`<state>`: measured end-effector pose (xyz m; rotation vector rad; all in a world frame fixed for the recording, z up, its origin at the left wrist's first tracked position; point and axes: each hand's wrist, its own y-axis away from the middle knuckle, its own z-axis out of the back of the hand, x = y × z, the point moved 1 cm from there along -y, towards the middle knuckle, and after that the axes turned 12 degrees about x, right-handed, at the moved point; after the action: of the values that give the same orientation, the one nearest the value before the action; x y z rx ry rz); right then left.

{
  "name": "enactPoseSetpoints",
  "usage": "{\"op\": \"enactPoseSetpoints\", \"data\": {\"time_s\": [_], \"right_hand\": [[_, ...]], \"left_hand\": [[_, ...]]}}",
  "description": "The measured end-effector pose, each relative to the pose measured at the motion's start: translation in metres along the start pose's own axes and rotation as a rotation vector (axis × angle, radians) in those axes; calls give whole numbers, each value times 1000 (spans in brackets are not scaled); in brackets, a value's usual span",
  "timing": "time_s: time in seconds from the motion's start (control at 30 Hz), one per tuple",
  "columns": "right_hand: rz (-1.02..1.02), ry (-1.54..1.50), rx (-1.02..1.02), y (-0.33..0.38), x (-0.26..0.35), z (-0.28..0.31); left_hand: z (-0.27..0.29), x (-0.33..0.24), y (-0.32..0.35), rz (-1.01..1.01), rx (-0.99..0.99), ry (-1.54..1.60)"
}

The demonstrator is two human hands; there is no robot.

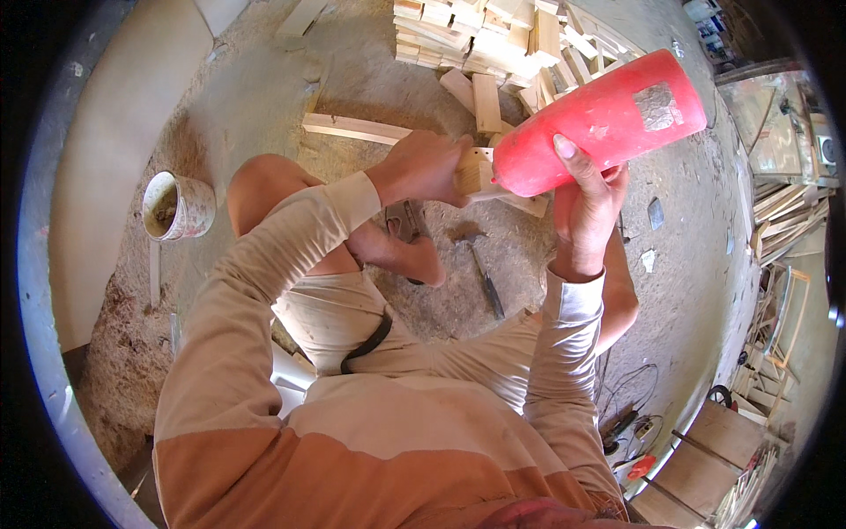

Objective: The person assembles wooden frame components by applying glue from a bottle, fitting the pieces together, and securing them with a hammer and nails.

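Note:
My right hand [589, 198] grips a big red squeeze bottle [608, 115] from below, its thumb laid along the side. The bottle is tilted, and its small nozzle points down to the left at a pale wood block [478, 175]. Whether nozzle and wood touch, I cannot tell. Closed around the block's left end is my left hand [423, 167], its fingers partly hidden. Below the hands, a hammer [483, 275] with a dark handle lies on the floor between my legs.
Stacked wood pieces [441, 40] fill the far side, with loose boards [357, 128] nearer. A dirty white bucket [181, 208] stands at left beside a large pale panel [123, 159]. Along the right lie wood strips [789, 216], a bow-shaped saw [787, 317] and cables [630, 388].

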<state>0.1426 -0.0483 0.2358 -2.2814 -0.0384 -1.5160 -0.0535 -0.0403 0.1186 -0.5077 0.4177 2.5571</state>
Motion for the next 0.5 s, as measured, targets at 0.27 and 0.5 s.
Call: {"op": "enactPoseSetpoints", "data": {"time_s": [0.27,0.5], "right_hand": [[-2,29,7,0,-14,3],[24,56,-49,-8,-21,7]], "left_hand": [[10,-7,1,26,75,14],[5,-4,-1,21,99,14]]}}
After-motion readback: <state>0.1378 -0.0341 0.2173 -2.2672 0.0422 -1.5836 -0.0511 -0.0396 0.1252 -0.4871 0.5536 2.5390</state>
